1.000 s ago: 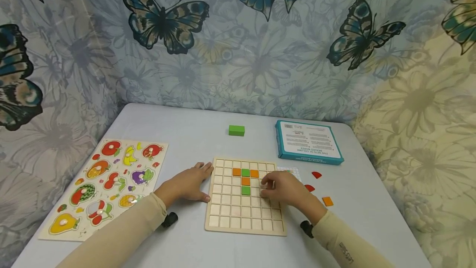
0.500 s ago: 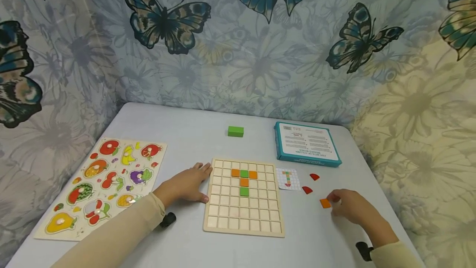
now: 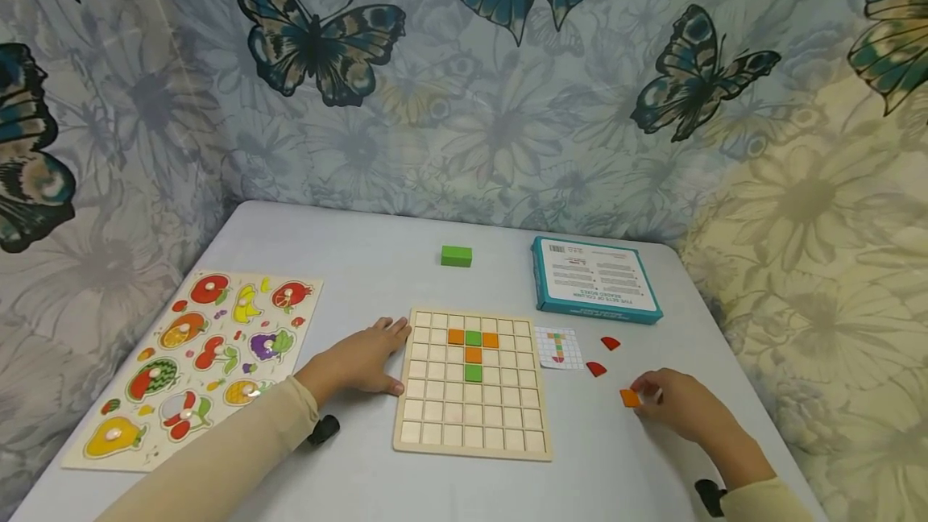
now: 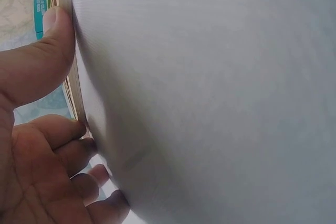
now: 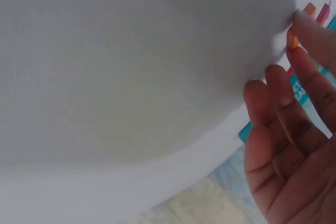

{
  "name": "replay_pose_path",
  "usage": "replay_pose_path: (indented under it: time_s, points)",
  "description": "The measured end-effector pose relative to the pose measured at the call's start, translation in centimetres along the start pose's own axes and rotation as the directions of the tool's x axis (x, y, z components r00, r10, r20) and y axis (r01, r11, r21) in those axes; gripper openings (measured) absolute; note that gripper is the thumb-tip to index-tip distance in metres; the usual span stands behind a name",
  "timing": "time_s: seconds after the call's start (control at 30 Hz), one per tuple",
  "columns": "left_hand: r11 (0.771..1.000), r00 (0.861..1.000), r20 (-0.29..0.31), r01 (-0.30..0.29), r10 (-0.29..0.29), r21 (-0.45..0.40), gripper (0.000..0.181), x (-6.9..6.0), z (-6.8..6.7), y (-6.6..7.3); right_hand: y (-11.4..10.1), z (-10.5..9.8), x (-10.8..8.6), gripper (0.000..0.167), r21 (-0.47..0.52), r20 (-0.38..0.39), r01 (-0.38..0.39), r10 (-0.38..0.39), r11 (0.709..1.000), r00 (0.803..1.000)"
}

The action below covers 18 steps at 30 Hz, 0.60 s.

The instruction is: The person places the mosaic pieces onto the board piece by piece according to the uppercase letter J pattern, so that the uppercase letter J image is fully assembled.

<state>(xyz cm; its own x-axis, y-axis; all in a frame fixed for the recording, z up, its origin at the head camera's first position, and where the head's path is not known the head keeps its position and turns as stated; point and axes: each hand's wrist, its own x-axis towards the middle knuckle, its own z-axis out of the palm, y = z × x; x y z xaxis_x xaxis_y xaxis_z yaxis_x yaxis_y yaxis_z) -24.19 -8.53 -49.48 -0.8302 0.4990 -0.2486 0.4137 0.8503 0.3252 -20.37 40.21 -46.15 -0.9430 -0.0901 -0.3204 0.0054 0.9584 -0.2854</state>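
Note:
A wooden grid board (image 3: pixel 473 432) lies mid-table, with orange and green square tiles (image 3: pixel 473 355) set in a T shape. My left hand (image 3: pixel 357 362) rests along its left edge, thumb and fingers spread; in the left wrist view the thumb (image 4: pixel 55 40) touches the board's side. To the right of the board, my right hand (image 3: pixel 685 408) pinches an orange square tile (image 3: pixel 629 399) at the table surface. The right wrist view shows orange (image 5: pixel 292 39) between thumb and index finger, partly hidden. Two red wedge pieces (image 3: pixel 611 343) lie just beyond that hand.
Beside the board lies a small pattern card (image 3: pixel 569 353). A teal box (image 3: pixel 598 280) and a green block (image 3: pixel 456 256) stand farther back. At the left is a fruit puzzle board (image 3: pixel 170 381). A patterned cloth backdrop (image 3: pixel 500 127) hangs behind the table.
My right hand has moved from over the grid board rightward to the orange tile and now pinches it, tilting it slightly. The left hand stays at the board's edge.

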Motion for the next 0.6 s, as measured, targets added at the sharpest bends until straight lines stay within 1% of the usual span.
replay_pose_path:
  time_s: [0.13, 0.2, 0.3, 0.4, 0.47, 0.5, 0.53, 0.6]
  points:
    - [1.0, 1.0, -0.004, -0.004, 0.004, 0.007, 0.101, 0.0, 0.0, -0.1, 0.0, 0.4, -0.1, 0.018, 0.001, -0.015, 0.01, -0.01, 1.0, 1.0]
    - [1.0, 1.0, -0.004, -0.007, 0.007, 0.014, 0.101, 0.1, 0.0, -0.2, -0.5, 0.6, -0.1, 0.017, 0.008, -0.031, 0.016, -0.016, 1.0, 0.999]
    - [1.0, 1.0, -0.002, -0.011, 0.011, 0.02, 0.101, 0.1, 0.0, -0.2, -2.2, 0.7, 0.0, 0.018, 0.012, -0.057, 0.043, -0.043, 0.999, 0.997]
    - [1.0, 1.0, -0.001, -0.009, 0.009, 0.011, 0.101, 0.1, 0.1, -0.2, -4.9, 1.1, 0.4, 0.017, -0.009, -0.086, 0.101, -0.101, 0.995, 0.991]
    - [1.0, 1.0, -0.003, -0.005, 0.005, 0.004, 0.101, 0.1, 0.1, -0.1, -7.1, 1.6, 0.8, 0.015, -0.042, -0.11, 0.155, -0.159, 0.987, 0.981]
    - [1.0, 1.0, -0.003, -0.004, 0.004, 0.006, 0.101, 0.1, 0.1, -0.1, -8.2, 2.0, 1.0, 0.014, -0.062, -0.122, 0.194, -0.2, 0.979, 0.972]
    - [1.0, 1.0, -0.004, -0.003, 0.003, 0.004, 0.1, 0.1, 0.1, 0.0, -9.2, 2.3, 1.1, 0.014, -0.081, -0.133, 0.235, -0.244, 0.969, 0.961]
    - [1.0, 1.0, -0.004, -0.003, 0.003, 0.005, 0.1, 0.1, 0.1, 0.1, -11.2, 3.2, 1.4, 0.013, -0.122, -0.146, 0.317, -0.332, 0.941, 0.932]
